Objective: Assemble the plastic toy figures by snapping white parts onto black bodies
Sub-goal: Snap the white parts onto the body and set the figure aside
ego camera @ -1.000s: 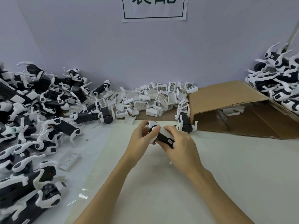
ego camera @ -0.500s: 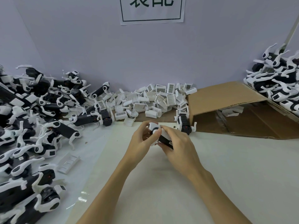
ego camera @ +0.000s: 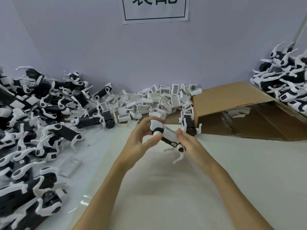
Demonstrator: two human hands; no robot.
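Left hand: your left hand (ego camera: 141,140) is raised above the table, fingers curled round the white front end of the toy figure (ego camera: 166,136), thumb under it.
Right hand: your right hand (ego camera: 191,143) grips the rear end of the same figure, fingers bent round its far side; the fingertips are blurred.
Toy figure: held between both hands, clear of the table (ego camera: 232,180), tilted with the white head end up and to the left; black body (ego camera: 169,142) along the underside, white panel (ego camera: 170,134) on top, one white leg (ego camera: 178,156) hanging down from the rear joint.
Loose white parts: a heap of white parts (ego camera: 157,100) lies against the wall beyond your hands, several with barcode labels.
Left pile: a large pile of black-and-white figures (ego camera: 33,122) covers the table's left side; one single white part (ego camera: 70,166) lies just beside it.
Right pile: a second pile of figures (ego camera: 285,80) sits at the far right, behind the cardboard box (ego camera: 232,97).
Cardboard box: lies on its side, open towards you, a few white pieces (ego camera: 237,112) inside.
Standing figure: one small figure (ego camera: 189,125) stands beside the box's near corner, just beyond your right hand.
Wall: a paper sign (ego camera: 156,10) is fixed above.
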